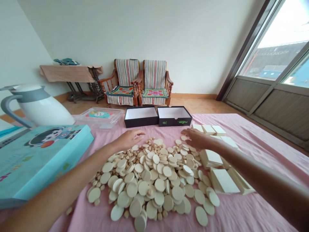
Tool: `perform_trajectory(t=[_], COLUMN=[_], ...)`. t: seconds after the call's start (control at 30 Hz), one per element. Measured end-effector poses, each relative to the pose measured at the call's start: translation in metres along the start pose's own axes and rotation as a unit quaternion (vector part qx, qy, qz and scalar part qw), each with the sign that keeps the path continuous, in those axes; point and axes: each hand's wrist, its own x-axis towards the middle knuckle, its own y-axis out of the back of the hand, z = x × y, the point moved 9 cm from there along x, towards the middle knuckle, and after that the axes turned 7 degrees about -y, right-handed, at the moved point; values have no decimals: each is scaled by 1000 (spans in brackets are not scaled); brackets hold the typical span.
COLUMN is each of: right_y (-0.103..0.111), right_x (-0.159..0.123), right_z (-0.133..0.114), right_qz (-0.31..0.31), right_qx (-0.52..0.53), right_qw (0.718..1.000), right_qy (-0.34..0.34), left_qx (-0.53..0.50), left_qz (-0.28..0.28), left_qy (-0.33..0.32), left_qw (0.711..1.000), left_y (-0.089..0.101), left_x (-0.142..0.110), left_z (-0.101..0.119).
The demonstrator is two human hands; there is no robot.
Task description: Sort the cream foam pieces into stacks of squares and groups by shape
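A wide heap of round wooden discs [159, 185] mixed with small wooden beads or cubes [130, 155] covers the middle of the pink cloth. At the heap's far left edge my left hand [130, 139] hovers with its fingers stretched out and nothing in them. My right hand [196, 138] is at the far right edge, fingers apart. A single disc [183, 138] shows near its fingertips; whether they touch cannot be made out. Stacks of square wooden pieces [211, 157] stand to the right, partly hidden behind my right forearm.
Two black open boxes [141, 122] with white insides sit beyond the heap. On the left are a clear plastic lid or tray [113, 116], a white-and-grey jug [45, 108] and a large turquoise box [70, 154]. Two wooden armchairs [154, 74] stand by the wall.
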Motion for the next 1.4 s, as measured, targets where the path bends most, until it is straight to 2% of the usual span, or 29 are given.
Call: perform_trajectory(t=[0.07, 0.13, 0.23, 0.33, 0.43, 0.6, 0.7, 0.77, 0.9, 1.0, 1.13, 1.27, 1.33, 1.4], right_y=[-14, -25, -34, -34, -32, -32, -32, -31, -32, -33, -34, -31, -28, -24], right_x=[24, 40, 51, 51, 48, 48, 48, 48, 44, 42, 40, 39, 37, 33], right_z=[4, 6, 9, 10, 9, 4, 0, -3, -6, -5, -1, 3, -7, -28], right_qz=[-17, -26, -30, -25, -24, -30, -35, -39, -43, -37, -25, -10, -7, -16], right_qx=[-30, -33, -33, -31, -22, 5, 9, 7, -6, -13, 5, 37, 65, 110], right_qw=[999, 998, 997, 997, 997, 997, 997, 996, 996, 997, 998, 998, 998, 993], right_qy=[-30, -47, -65, -70, -72, -72, -73, -76, -72, -64, -49, -42, -13, 47], left_qx=[43, 75, 97, 104, 93, 44, 15, 20, 87, 127, 141, 139, 134, 128], left_qz=[11, 19, 23, 24, 5, -95, -147, -113, 56, 128, 132, 115, 105, 95], left_qy=[47, 75, 86, 77, 43, -37, -52, -33, 36, 75, 94, 85, 69, 49], left_qw=[998, 994, 991, 991, 995, 994, 988, 993, 994, 981, 977, 980, 983, 986], left_y=[-2, -5, -13, -18, -21, -24, -19, -5, 28, 33, 22, 17, 16, 15], left_x=[10, 16, 18, 18, 16, 4, 1, 10, 39, 56, 70, 68, 63, 58], left_z=[-39, -65, -78, -71, -56, -31, -28, -32, -42, -48, -58, -63, -62, -58])
